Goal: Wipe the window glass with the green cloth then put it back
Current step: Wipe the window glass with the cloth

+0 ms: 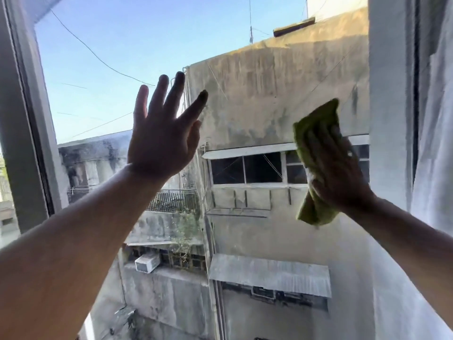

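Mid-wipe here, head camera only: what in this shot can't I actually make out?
- Green cloth: its middle is covered by the right hand, so how it is folded is hidden.
- Left hand: backlit and dark; whether the palm touches the window glass is unclear.
- Glass: smears or leftover dirt can't be told from the stained building outside.
- Where the cloth goes back: outside the frame.

cloth [316, 133], right of centre: bright yellow-green, plain, no pattern. sky [117, 40], upper left: clear pale blue, crossed by thin dark wires. building wall [274, 94], centre: tan-grey concrete with dark vertical streaks. window frame [22, 119], left edge: grey. curtain [434, 143], right edge: white. awning [269, 273], lower centre: corrugated grey-white. both hands: dark, in shadow.
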Tool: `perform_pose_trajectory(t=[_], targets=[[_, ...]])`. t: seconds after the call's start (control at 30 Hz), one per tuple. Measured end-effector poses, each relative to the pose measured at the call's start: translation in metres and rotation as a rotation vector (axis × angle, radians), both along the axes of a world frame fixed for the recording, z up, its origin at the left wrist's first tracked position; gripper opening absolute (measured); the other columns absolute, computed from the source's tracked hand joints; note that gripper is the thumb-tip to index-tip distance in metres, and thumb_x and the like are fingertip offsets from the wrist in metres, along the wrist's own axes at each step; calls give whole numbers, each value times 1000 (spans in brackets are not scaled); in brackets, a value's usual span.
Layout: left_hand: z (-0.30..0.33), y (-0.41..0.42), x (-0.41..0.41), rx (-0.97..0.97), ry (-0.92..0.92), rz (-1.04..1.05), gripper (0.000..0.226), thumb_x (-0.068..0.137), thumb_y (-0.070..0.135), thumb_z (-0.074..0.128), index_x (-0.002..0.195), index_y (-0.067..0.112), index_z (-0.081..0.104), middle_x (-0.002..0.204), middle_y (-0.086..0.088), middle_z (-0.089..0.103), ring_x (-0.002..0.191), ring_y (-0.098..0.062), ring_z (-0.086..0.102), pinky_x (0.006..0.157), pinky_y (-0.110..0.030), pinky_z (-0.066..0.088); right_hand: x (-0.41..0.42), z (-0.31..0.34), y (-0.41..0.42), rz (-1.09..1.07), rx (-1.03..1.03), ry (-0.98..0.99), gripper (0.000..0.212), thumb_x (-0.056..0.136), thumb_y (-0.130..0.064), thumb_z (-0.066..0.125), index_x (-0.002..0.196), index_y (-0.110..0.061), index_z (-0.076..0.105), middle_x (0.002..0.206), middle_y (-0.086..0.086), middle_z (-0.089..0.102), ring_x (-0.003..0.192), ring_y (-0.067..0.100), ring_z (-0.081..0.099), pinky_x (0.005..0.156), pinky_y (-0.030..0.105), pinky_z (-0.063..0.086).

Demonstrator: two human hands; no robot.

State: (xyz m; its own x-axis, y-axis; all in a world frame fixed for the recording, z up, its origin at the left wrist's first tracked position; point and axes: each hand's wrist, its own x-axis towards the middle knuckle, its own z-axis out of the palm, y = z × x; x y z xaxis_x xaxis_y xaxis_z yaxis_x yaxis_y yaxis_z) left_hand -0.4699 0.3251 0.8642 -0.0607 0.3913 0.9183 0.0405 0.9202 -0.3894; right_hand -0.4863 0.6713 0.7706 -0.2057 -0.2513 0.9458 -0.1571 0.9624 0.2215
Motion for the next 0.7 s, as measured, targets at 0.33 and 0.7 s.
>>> perform_pose_trajectory(t=[0.33, 0.7], targets=[[2, -4, -5, -28, 28, -29, 49, 104, 35, 31, 152, 29, 35, 164, -17, 25, 151, -38, 24, 122, -57, 16, 9, -71, -98, 167, 538, 19, 80, 79, -29, 51, 155, -28, 27, 161, -4, 27, 150, 21, 26, 125, 43, 15], [-4, -2, -7, 5, 46, -28, 50, 102, 35, 35, 152, 30, 35, 165, -15, 25, 152, -36, 24, 122, -55, 17, -3, -41, -132, 187, -116, 96, 84, 79, -23, 51, 157, -26, 20, 166, 3, 16, 154, 27, 13, 124, 47, 17]])
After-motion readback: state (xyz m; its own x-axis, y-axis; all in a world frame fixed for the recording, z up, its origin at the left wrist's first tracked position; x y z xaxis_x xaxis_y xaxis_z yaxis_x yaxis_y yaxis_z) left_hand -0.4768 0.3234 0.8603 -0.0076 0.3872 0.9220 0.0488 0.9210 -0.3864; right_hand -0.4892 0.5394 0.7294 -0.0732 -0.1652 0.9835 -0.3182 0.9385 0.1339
